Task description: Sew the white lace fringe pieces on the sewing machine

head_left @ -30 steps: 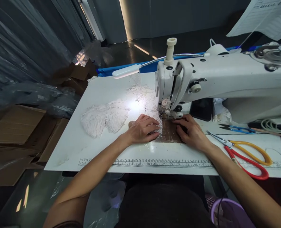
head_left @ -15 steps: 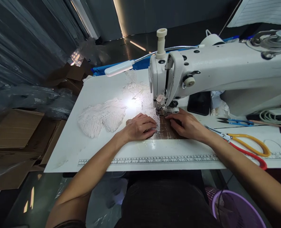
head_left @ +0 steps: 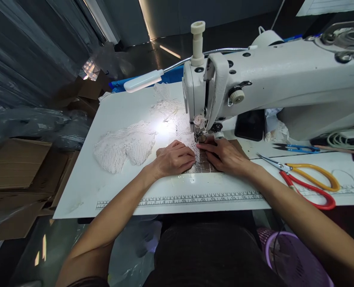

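- Cardboard boxes (head_left: 15, 163) sit off the left edge of the white bench (head_left: 105, 119).
- A heap of white lace (head_left: 124, 145) lies left of the hands, trailing under the lamp (head_left: 142, 81).
- Left hand (head_left: 172, 159) rests flat, fingers together, pressing the lace strip (head_left: 197, 153).
- Right hand (head_left: 225, 155) lies flat just beside it, fingertips at the presser foot of the sewing machine (head_left: 269, 79).
- Scissors (head_left: 308, 181) lie further right.

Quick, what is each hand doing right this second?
Left hand: open, lying flat on the white lace in front of the sewing machine.
Right hand: open, fingers pressing the lace strip down by the presser foot.
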Motion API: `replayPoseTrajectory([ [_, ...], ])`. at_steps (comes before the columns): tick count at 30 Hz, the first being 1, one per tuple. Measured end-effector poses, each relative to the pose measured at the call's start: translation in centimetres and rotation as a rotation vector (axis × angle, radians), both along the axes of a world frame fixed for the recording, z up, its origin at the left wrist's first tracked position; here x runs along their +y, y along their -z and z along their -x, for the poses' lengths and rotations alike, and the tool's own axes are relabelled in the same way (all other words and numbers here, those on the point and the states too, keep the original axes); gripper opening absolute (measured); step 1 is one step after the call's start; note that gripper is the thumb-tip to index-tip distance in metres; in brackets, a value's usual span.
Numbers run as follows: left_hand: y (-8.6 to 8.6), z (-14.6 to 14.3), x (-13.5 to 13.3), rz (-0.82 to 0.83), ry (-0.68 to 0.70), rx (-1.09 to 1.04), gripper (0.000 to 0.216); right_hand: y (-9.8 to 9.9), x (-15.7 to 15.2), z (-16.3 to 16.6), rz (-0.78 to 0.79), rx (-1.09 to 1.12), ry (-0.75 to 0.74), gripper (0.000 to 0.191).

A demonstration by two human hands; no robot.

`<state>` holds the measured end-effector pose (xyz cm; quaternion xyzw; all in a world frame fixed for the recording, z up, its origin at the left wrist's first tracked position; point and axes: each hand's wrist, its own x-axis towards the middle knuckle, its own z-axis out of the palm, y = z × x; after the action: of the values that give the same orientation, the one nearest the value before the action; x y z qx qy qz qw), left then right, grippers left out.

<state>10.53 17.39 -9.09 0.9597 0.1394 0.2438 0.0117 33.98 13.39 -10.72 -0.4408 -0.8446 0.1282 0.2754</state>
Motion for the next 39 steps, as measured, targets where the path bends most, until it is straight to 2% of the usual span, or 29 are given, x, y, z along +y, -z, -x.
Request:
replayPoseTrajectory([
  [6, -0.2, -0.1, -0.1, -0.113, 0.021, -0.008, 0.011, 0.1, -0.1, 0.2, -0.034, -0.02, 0.009, 0.036],
  [11, -0.4, -0.1, -0.4, -0.138, 0.009, 0.028, 0.014, 0.3, -0.1, 0.1, -0.032, -0.04, 0.0, 0.037],
  [17, -1.5, 0.4, -1.2, -0.103, 0.039, 0.141, 0.016, 0.5, 0.0, -0.2, -0.091, -0.066, -0.053, 0.039],
  [22, -2.1, 0.5, -0.7, -0.056, 0.077, 0.236, 0.022, 0.4, 0.0, -0.4, -0.082, -0.14, -0.075, 0.038],
  [29, -1.8, 0.7, -0.2, 0.076, 0.047, 0.203, 0.024, 0.3, -0.1, -0.1, -0.075, -0.133, -0.056, 0.035],
  [39, -1.4, 0.8, -0.3, 0.061, -0.021, 0.228, 0.031, -0.2, 0.1, 1.0, -0.139, -0.287, 0.053, 0.037],
])
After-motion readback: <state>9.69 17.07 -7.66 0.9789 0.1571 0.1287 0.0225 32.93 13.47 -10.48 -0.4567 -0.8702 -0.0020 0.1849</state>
